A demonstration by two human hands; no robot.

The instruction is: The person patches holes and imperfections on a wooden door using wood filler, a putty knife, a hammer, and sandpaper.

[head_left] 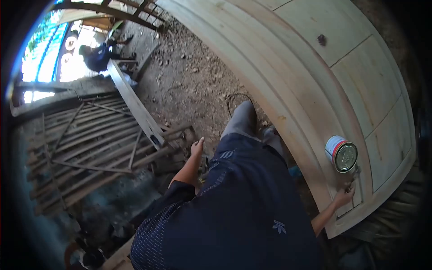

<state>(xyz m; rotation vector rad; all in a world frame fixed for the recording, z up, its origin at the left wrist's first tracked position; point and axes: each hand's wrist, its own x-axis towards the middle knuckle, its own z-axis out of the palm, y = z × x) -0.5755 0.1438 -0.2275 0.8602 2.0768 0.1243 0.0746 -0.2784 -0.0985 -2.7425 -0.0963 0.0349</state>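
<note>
A large pale wooden panel with framed sections curves down the right side. Near its lower end stands a round can with a metal lid and a red and white label. Just below the can, my right hand is at the panel with its fingers closed; what they hold, a small greyish thing, is too small to name. My left hand hangs over the ground beside my leg, away from the panel, and its finger detail is too small to read. A dark lump lies on the upper panel.
A slatted wooden frame lies at the left, with a long plank reaching from it towards a crouching person at the upper left. Bare soil with small debris lies between. A thin dark loop is beside my foot.
</note>
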